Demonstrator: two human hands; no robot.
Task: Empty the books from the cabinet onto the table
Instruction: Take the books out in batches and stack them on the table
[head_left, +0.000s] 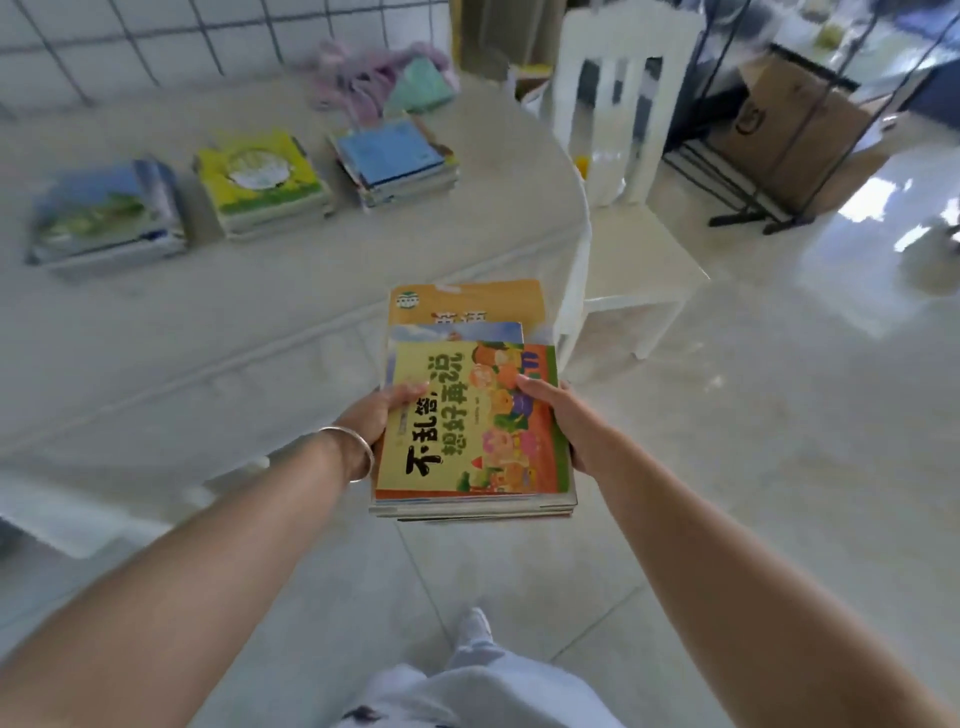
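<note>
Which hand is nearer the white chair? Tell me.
Right. The right hand grips the carried books' side facing the white chair; the left hand grips the far side.

You are standing on a pale, shiny tile floor (779, 467) with thin lines between the tiles. Bright light makes white patches on it over to your right. A white chair (623, 171) stands in front of you, pushed up beside a big pale table (208, 322) with a round edge. Behind the table is a wall of white tiles (156, 36) with dark lines. On your far right stands a black metal rack (779, 171) with thin legs, and a brown cardboard box (789, 119) sits inside it.
</note>
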